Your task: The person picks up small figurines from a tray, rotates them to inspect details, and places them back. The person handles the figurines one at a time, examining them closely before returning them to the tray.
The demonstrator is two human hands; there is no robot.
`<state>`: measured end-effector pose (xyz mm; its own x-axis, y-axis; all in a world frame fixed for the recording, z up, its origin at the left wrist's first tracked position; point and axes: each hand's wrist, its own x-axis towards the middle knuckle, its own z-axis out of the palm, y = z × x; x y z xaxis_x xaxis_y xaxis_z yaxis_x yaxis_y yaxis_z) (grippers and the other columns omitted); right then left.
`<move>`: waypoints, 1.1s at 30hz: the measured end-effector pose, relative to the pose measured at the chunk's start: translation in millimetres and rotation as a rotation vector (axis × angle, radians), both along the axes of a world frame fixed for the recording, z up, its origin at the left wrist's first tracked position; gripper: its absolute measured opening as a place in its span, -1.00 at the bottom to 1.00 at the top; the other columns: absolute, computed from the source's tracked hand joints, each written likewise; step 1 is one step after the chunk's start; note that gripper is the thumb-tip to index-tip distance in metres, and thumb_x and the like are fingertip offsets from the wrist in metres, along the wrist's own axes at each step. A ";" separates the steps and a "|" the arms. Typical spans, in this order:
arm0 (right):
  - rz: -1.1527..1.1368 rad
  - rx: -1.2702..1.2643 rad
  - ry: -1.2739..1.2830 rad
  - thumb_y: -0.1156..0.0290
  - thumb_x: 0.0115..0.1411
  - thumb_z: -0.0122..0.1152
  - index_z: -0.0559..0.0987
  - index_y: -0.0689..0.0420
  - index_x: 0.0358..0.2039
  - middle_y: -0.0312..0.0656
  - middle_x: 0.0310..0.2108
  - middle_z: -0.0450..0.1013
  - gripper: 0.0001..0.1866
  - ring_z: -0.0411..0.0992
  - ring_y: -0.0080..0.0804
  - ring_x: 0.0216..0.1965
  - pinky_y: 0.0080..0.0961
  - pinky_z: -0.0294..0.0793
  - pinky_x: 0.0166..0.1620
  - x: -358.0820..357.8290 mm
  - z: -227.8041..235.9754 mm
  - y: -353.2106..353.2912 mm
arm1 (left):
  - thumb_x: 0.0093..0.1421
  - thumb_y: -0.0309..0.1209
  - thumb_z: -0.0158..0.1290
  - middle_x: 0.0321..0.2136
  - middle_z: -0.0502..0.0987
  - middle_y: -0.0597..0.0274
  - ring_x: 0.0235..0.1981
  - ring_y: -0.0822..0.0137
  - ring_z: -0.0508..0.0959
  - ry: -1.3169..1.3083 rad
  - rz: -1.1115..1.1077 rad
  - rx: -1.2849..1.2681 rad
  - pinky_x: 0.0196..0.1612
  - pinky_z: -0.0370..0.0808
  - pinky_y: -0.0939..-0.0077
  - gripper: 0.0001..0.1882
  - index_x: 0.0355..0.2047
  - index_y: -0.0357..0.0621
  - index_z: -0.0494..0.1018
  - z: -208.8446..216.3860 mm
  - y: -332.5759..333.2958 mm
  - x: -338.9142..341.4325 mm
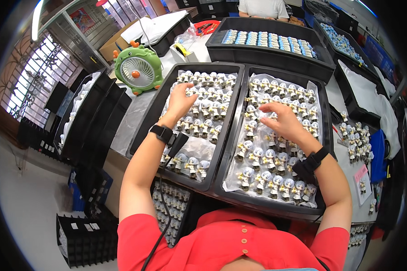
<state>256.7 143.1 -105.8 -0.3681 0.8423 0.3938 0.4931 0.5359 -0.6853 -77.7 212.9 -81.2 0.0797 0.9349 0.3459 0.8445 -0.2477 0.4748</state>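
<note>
My left hand point(181, 103) is over the left black tray point(135, 141), thumb and forefinger curved and apart beside small white-and-grey figurines point(211, 93). Above the right black tray point(321, 192) is my right hand point(282, 121), its thumb and forefinger also apart. Their tips come close to a figurine point(250, 112) at that tray's left side. I see nothing clearly gripped in either hand. Rows of matching figurines with pale hair stand on white liner sheets in both trays. Bare white liner point(195, 148) shows between rows near the front of the left tray.
A green fan point(138, 70) stands left of the trays. Behind them is a deep black tray point(271, 58) of blue-and-white pieces. More figurines point(357, 140) cluster at the right. Stacked black trays point(88, 113) rise at the left. A person point(263, 8) is at the far side.
</note>
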 end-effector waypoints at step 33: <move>0.068 0.227 0.174 0.56 -0.13 0.26 0.17 0.07 0.20 -0.12 -0.04 0.38 -0.17 0.38 -0.28 -0.03 -0.38 0.34 0.05 -18.8 37.7 -30.0 | 0.25 -0.33 -0.02 -0.17 0.41 0.30 -0.28 0.53 0.45 -1.436 -0.516 -0.749 -0.11 0.43 0.54 -0.57 0.10 -0.15 0.24 7.7 -94.9 125.8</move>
